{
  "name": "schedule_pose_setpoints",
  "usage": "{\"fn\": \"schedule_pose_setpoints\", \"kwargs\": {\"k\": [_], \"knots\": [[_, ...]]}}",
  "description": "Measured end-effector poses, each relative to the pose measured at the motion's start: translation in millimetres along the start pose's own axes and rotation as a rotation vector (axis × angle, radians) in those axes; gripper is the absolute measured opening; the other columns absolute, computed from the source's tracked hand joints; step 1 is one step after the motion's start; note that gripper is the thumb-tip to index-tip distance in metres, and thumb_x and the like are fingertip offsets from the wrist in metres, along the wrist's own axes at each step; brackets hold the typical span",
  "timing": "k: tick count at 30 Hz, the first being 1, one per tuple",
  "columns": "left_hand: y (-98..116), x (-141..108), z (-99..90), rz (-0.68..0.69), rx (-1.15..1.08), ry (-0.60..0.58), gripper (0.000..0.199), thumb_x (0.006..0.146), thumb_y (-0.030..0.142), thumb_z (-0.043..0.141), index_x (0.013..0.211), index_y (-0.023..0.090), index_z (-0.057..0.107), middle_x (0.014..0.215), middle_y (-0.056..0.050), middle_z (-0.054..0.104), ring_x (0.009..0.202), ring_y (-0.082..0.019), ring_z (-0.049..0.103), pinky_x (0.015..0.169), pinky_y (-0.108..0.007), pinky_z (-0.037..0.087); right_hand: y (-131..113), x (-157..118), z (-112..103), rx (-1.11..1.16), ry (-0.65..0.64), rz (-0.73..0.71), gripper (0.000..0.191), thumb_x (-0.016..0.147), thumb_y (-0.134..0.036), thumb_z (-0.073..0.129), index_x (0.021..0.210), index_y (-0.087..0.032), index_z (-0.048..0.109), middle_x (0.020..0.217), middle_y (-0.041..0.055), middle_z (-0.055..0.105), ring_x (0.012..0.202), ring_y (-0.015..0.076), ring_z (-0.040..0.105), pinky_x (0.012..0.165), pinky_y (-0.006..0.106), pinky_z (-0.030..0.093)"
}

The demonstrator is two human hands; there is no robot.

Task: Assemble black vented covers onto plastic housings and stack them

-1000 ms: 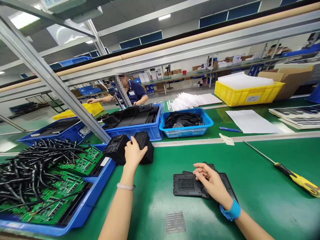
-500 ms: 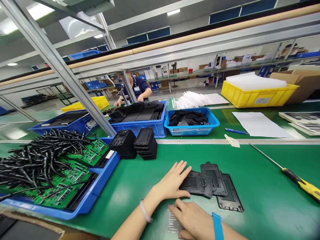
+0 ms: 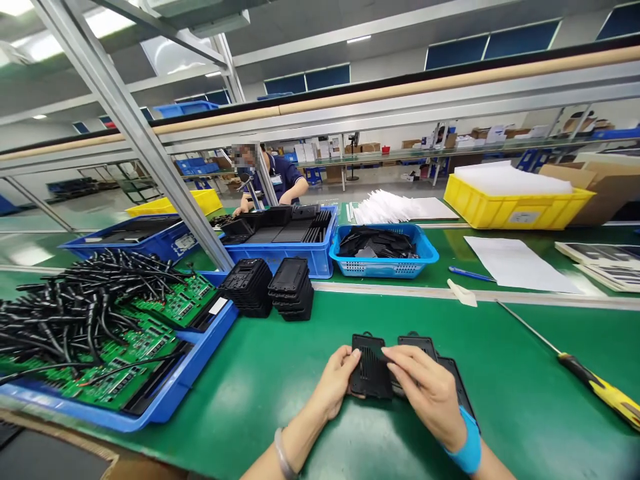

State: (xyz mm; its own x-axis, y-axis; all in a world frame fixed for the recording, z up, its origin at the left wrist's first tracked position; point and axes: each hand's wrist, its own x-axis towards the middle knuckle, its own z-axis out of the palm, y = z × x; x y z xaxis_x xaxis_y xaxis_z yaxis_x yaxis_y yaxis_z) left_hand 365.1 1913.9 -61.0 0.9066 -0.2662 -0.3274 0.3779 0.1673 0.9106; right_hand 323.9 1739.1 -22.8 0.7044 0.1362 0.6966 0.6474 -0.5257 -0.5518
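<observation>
My left hand [image 3: 331, 387] grips a black slotted plastic cover [image 3: 371, 377] by its left edge, thumb on its face, and holds it up on end. My right hand [image 3: 431, 385] has its fingers pinched at the cover's upper right; whatever is between the fingertips is too small and dark to make out. Two more black covers lie partly hidden behind the right hand: one shows its top edge [image 3: 417, 342], the other its right side [image 3: 459, 383].
Left stands a blue tray [image 3: 187, 383] of green circuit boards with black cables. Two stacks of black housings [image 3: 247, 287] stand beyond. Further back are a blue basket [image 3: 385, 268] of black parts, a yellow bin [image 3: 515, 207] and a co-worker [image 3: 277, 180]. A screwdriver [image 3: 595, 380] lies right.
My left hand has gone from lying spread on a cover to holding it up. My right hand has risen from the clear strip sheet to the cover's edge; the sheet no longer shows.
</observation>
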Motion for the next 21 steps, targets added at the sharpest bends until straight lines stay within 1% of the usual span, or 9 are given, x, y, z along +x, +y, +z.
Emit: {"fn": "schedule_pose_setpoints", "kwargs": {"k": [2, 3, 5, 7, 10, 12, 15, 17, 21], "knots": [[-1, -4, 8.2, -0.018, -0.039, 0.013, 0.057, 0.063, 0.070, 0.066, 0.084, 0.020, 0.047, 0.064, 0.006, 0.050, 0.047, -0.009, 0.048, 0.037, -0.021, 0.042, 4, -1, 2, -0.176, -0.088, -0.122, 0.027, 0.088, -0.014, 0.056, 0.113, -0.022, 0.064, 0.100, 0.0072, 0.067, 0.087, 0.0169, 0.063, 0.072, 0.028, 0.056], [0, -7, 11.3, 0.003, -0.052, 0.019, 0.056, 0.065, 0.069, 0.065, 0.084, 0.020, 0.047, 0.065, 0.006, 0.051, 0.046, -0.009, 0.048, 0.035, -0.020, 0.041, 5, -2, 4, -0.240, -0.146, -0.159, 0.024, 0.088, -0.017, 0.058, 0.111, -0.021, 0.064, 0.100, 0.0080, 0.067, 0.086, 0.0188, 0.063, 0.071, 0.032, 0.056], [4, -10, 14.7, 0.080, -0.062, 0.033, 0.051, 0.071, 0.066, 0.062, 0.086, 0.020, 0.048, 0.066, 0.006, 0.053, 0.047, -0.008, 0.049, 0.036, -0.018, 0.041, 6, -4, 7, -0.324, -0.237, -0.195, 0.023, 0.086, -0.025, 0.062, 0.108, -0.021, 0.065, 0.104, 0.0096, 0.067, 0.091, 0.0234, 0.062, 0.074, 0.040, 0.057], [9, -13, 14.9, 0.144, -0.039, 0.025, 0.047, 0.075, 0.063, 0.060, 0.088, 0.019, 0.049, 0.064, 0.005, 0.054, 0.047, -0.008, 0.050, 0.038, -0.017, 0.041, 7, -5, 9, -0.356, -0.274, -0.201, 0.024, 0.086, -0.027, 0.062, 0.109, -0.021, 0.064, 0.113, 0.0099, 0.065, 0.102, 0.0262, 0.059, 0.082, 0.046, 0.056], [14, -15, 12.5, 0.167, 0.013, -0.026, 0.047, 0.078, 0.061, 0.058, 0.096, 0.019, 0.048, 0.058, 0.005, 0.056, 0.044, -0.008, 0.050, 0.039, -0.018, 0.043, 9, -5, 9, -0.382, -0.259, -0.200, 0.024, 0.089, -0.022, 0.058, 0.112, -0.024, 0.061, 0.120, 0.0067, 0.063, 0.109, 0.0241, 0.054, 0.088, 0.046, 0.053], [15, -16, 10.8, 0.161, 0.027, -0.056, 0.050, 0.076, 0.059, 0.062, 0.100, 0.017, 0.047, 0.057, 0.005, 0.057, 0.043, -0.008, 0.050, 0.039, -0.019, 0.043, 11, -5, 9, -0.412, -0.229, -0.208, 0.025, 0.089, -0.020, 0.057, 0.113, -0.025, 0.061, 0.119, 0.0048, 0.064, 0.107, 0.0232, 0.054, 0.089, 0.047, 0.052], [16, -16, 9.0, 0.177, -0.018, -0.087, 0.054, 0.070, 0.053, 0.072, 0.100, 0.016, 0.046, 0.066, 0.001, 0.064, 0.049, -0.008, 0.054, 0.049, -0.019, 0.047, 11, -5, 10, -0.451, -0.193, -0.263, 0.025, 0.088, -0.019, 0.059, 0.113, -0.022, 0.060, 0.114, 0.0040, 0.066, 0.102, 0.0226, 0.055, 0.090, 0.049, 0.048], [15, -16, 7.8, 0.189, -0.032, -0.086, 0.054, 0.068, 0.050, 0.076, 0.099, 0.016, 0.046, 0.071, -0.001, 0.068, 0.055, -0.008, 0.057, 0.055, -0.019, 0.047, 11, -6, 10, -0.479, -0.187, -0.296, 0.024, 0.088, -0.018, 0.059, 0.112, -0.021, 0.060, 0.111, 0.0033, 0.067, 0.099, 0.0220, 0.055, 0.091, 0.049, 0.046], [11, -13, 4.4, 0.185, 0.028, -0.040, 0.054, 0.066, 0.052, 0.076, 0.095, 0.018, 0.046, 0.065, 0.001, 0.066, 0.050, -0.008, 0.053, 0.051, -0.019, 0.041, 10, -7, 11, -0.519, -0.172, -0.326, 0.020, 0.087, -0.017, 0.060, 0.107, -0.022, 0.062, 0.108, 0.0003, 0.068, 0.095, 0.0210, 0.056, 0.094, 0.048, 0.042]]}}
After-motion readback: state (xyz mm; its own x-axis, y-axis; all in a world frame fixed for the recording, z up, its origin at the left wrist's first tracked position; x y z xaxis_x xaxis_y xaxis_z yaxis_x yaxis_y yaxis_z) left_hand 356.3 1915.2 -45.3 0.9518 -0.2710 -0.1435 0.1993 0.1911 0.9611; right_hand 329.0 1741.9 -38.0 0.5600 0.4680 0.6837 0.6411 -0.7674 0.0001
